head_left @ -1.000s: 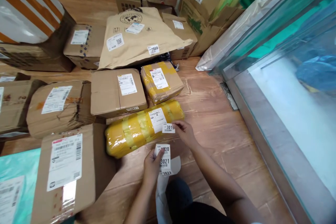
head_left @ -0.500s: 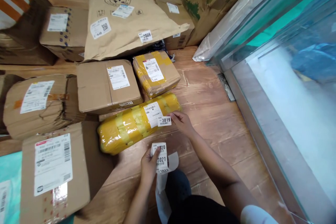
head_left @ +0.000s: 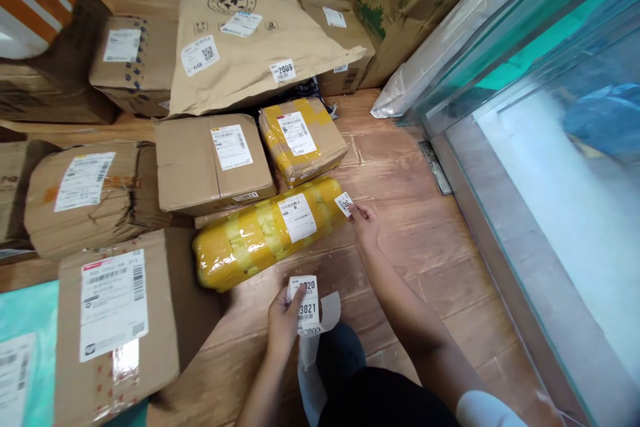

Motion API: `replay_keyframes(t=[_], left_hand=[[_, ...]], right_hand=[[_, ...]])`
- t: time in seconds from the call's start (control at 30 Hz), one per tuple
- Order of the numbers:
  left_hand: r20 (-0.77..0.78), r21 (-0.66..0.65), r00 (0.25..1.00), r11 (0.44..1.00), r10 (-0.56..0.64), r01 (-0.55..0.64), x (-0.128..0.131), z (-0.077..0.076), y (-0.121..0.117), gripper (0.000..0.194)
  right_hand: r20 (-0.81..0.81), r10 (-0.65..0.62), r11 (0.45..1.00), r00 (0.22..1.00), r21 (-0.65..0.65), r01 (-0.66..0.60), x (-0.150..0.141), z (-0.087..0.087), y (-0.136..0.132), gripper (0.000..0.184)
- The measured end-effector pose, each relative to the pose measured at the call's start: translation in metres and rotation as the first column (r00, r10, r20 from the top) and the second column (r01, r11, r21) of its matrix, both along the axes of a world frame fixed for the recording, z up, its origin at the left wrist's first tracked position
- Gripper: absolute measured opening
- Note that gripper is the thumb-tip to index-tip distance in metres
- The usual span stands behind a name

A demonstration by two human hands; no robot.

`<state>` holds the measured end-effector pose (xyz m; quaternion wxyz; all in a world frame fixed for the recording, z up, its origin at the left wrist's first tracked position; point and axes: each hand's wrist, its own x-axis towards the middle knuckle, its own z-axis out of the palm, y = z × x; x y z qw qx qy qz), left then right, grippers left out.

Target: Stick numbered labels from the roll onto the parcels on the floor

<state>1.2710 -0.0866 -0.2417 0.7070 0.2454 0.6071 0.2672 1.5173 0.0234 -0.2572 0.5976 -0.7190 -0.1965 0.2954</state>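
Observation:
Between thumb and fingers, my left hand (head_left: 286,320) grips a strip of number labels (head_left: 308,310) showing 3021, its loose backing trailing downward. My right hand (head_left: 366,221) pinches one small white number sticker (head_left: 343,203) at the right end of a long parcel wrapped in yellow tape (head_left: 250,240). I cannot tell whether the sticker touches the parcel. A white shipping label (head_left: 297,217) is stuck on the parcel's upper side. Behind the parcel lie a plain carton (head_left: 210,173) marked 3011 and a smaller box with yellow tape (head_left: 320,147).
A large tan paper bag (head_left: 250,33) numbered 2009 lies behind the boxes. On the left stand a rounded carton (head_left: 45,220) and a nearer carton (head_left: 70,320). Wooden floor (head_left: 420,253) stretches to a glass door frame (head_left: 470,200) on the right.
My right hand has moved right and slightly up with the sticker, from beside the shipping label to the parcel's right end. The left hand stays nearly still. The view has shifted slightly.

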Motion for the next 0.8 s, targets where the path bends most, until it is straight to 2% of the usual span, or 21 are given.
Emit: replay_keyframes(t=[0.13, 0.23, 0.3, 0.4, 0.5, 0.6, 0.63, 0.67, 0.7, 0.73, 0.77, 0.8], left_hand=[[0.004, -0.004, 1.000, 1.000, 0.003, -0.003, -0.003, 0.003, -0.002, 0.046], [-0.001, -0.017, 1.000, 1.000, -0.002, 0.002, -0.004, 0.005, -0.001, 0.047], [-0.020, 0.006, 1.000, 1.000, -0.014, 0.014, -0.005, 0.007, -0.001, 0.046], [-0.037, 0.068, 0.999, 0.997, -0.031, 0.034, -0.007, 0.013, -0.002, 0.041], [-0.028, 0.099, 0.999, 0.994, -0.035, 0.038, -0.013, 0.024, -0.003, 0.039], [-0.039, 0.137, 0.999, 0.990, -0.031, 0.036, -0.027, 0.044, -0.003, 0.037], [-0.052, 0.168, 0.998, 0.985, -0.026, 0.034, -0.034, 0.052, -0.003, 0.036], [-0.070, 0.201, 0.997, 0.979, -0.018, 0.031, -0.043, 0.061, -0.002, 0.035], [-0.089, 0.229, 0.996, 0.973, -0.008, 0.028, -0.053, 0.070, -0.002, 0.034], [-0.112, 0.254, 0.994, 0.967, 0.002, 0.027, -0.064, 0.079, -0.001, 0.034], [-0.138, 0.271, 0.990, 0.962, 0.010, 0.028, -0.076, 0.088, -0.001, 0.034], [-0.165, 0.281, 0.986, 0.959, 0.015, 0.032, -0.089, 0.097, -0.001, 0.034]], right_hand=[[0.053, -0.021, 0.999, 0.998, -0.046, 0.023, -0.007, -0.004, 0.014, 0.049], [0.144, 0.011, 0.991, 0.990, -0.130, 0.008, -0.012, -0.004, 0.027, 0.046], [0.219, 0.071, 0.976, 0.973, -0.215, -0.023, -0.013, 0.003, 0.032, 0.041], [0.340, 0.201, 0.932, 0.919, -0.356, -0.072, -0.010, 0.022, 0.033, 0.032], [0.446, 0.327, 0.891, 0.834, -0.440, -0.114, -0.009, 0.042, 0.033, 0.037], [0.568, 0.550, 0.814, 0.612, -0.526, -0.244, -0.026, 0.058, 0.028, 0.030], [0.592, 0.586, 0.804, 0.553, -0.510, -0.307, -0.039, 0.065, 0.022, 0.028], [0.581, 0.622, 0.783, 0.525, -0.469, -0.408, -0.055, 0.073, 0.015, 0.029], [0.545, 0.655, 0.751, 0.524, -0.395, -0.529, -0.075, 0.082, 0.005, 0.030], [0.447, 0.740, 0.654, 0.502, -0.304, -0.693, -0.097, 0.092, -0.007, 0.032], [0.270, 0.867, 0.481, 0.420, -0.227, -0.847, -0.121, 0.101, -0.021, 0.033], [0.114, 0.938, 0.344, 0.329, -0.155, -0.926, -0.144, 0.109, -0.034, 0.030]])
